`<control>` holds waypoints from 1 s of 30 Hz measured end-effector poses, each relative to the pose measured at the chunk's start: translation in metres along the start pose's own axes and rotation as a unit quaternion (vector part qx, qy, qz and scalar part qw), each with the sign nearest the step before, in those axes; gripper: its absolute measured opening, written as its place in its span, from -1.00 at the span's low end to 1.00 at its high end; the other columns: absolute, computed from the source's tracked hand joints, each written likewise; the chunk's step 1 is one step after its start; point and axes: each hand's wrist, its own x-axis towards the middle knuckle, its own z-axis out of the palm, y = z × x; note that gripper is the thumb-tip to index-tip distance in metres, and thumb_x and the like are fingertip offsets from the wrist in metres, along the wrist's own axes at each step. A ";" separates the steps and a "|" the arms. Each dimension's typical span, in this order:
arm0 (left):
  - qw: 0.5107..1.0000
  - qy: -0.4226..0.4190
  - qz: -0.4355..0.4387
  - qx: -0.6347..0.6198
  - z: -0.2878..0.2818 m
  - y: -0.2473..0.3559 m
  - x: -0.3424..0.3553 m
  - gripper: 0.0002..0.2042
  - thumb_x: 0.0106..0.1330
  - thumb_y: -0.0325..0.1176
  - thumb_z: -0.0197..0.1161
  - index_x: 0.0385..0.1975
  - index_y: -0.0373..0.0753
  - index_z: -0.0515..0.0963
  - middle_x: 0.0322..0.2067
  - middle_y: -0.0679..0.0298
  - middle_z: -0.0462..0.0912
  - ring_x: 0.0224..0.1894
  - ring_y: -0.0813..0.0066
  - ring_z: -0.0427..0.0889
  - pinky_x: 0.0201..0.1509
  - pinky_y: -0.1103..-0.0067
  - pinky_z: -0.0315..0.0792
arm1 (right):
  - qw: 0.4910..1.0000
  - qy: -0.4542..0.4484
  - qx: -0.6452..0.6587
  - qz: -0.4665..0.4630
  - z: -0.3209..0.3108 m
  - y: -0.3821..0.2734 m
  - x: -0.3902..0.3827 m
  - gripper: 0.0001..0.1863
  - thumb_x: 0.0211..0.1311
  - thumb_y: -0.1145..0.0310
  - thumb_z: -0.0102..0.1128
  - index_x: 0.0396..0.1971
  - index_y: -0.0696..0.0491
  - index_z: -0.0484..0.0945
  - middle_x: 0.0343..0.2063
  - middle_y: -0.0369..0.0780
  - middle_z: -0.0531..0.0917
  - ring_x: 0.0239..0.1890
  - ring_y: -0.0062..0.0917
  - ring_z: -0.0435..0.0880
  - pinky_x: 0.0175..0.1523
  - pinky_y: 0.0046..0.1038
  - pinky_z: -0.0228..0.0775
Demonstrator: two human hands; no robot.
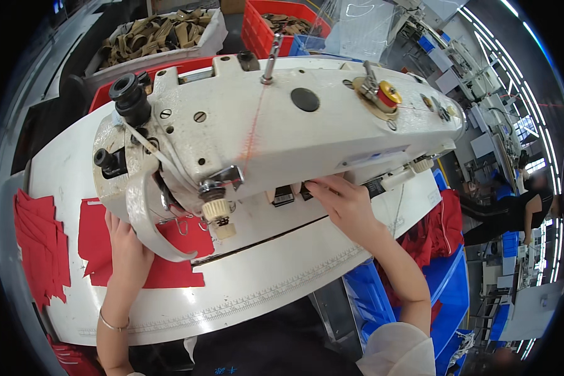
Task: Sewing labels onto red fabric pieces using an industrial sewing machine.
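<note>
My left hand (129, 250) lies on a red cloth piece (169, 274) on the sewing machine's bed, its fingers stretched forward. Some of those fingers are hidden behind the machine head. Under the arm of the white sewing machine (244, 119), my right hand (343, 202) reaches in, finger and thumb pressed together by small black labels (283, 195). Whatever sits in that pinch is too small and covered to make out. More of the red cloth shows below the needle area, partly covered by the machine's curved white guard (147, 219).
Folded red cloth pieces (42, 244) lie at the left edge. Blue bins (445, 294) with red garments (438, 225) stand at the right. Behind the machine are a white-lined container (213, 37) of brown pieces and a red crate (254, 28). A person (527, 210) stands far right.
</note>
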 end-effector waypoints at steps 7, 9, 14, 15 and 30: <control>0.992 -0.068 -0.009 -0.103 -0.040 0.079 -0.040 -0.75 0.03 -0.55 0.28 -0.25 -0.25 0.54 -0.01 0.19 0.49 0.16 0.08 0.31 0.26 0.18 0.09 | 0.986 -0.126 -0.094 -0.052 0.012 0.029 0.003 -0.77 -0.01 0.50 0.18 -0.26 0.10 0.57 -0.19 -0.25 0.63 -0.40 -0.41 0.64 -0.33 -0.43 0.51; 0.985 -0.087 0.009 -0.150 -0.042 0.092 -0.052 -0.73 -0.01 -0.53 0.32 -0.25 -0.24 0.56 -0.05 0.19 0.51 0.12 0.09 0.36 0.23 0.15 0.11 | 0.988 -0.117 -0.091 -0.051 0.015 0.033 0.001 -0.79 -0.01 0.50 0.19 -0.30 0.10 0.58 -0.20 -0.26 0.63 -0.41 -0.39 0.63 -0.33 -0.43 0.51; 0.973 -0.092 0.015 -0.210 -0.040 0.115 -0.060 -0.77 0.00 -0.53 0.34 -0.30 -0.21 0.59 -0.07 0.25 0.54 0.10 0.12 0.38 0.18 0.21 0.19 | 0.993 -0.052 0.051 0.090 0.017 0.020 0.006 -0.93 0.00 0.46 0.27 -0.47 0.10 0.62 -0.47 -0.21 0.65 -0.47 -0.34 0.60 -0.36 -0.40 0.45; 0.974 -0.092 0.016 -0.208 -0.039 0.119 -0.060 -0.77 0.00 -0.53 0.34 -0.30 -0.21 0.59 -0.07 0.25 0.54 0.10 0.12 0.38 0.18 0.21 0.19 | 0.993 -0.051 0.051 0.091 0.014 0.016 0.010 -0.93 0.00 0.46 0.27 -0.47 0.10 0.62 -0.47 -0.21 0.65 -0.47 -0.34 0.60 -0.36 -0.40 0.45; 0.433 -0.110 -0.455 -0.770 0.011 0.162 -0.044 -0.68 0.47 -0.27 -0.11 0.02 -0.40 0.35 -0.18 0.07 0.60 -0.16 0.35 0.60 0.04 0.42 0.48 | 0.957 0.000 0.187 -0.220 -0.006 -0.109 -0.034 -0.76 -0.11 0.46 0.22 -0.36 0.20 0.59 -0.26 -0.06 0.66 -0.45 -0.44 0.67 -0.43 -0.49 0.51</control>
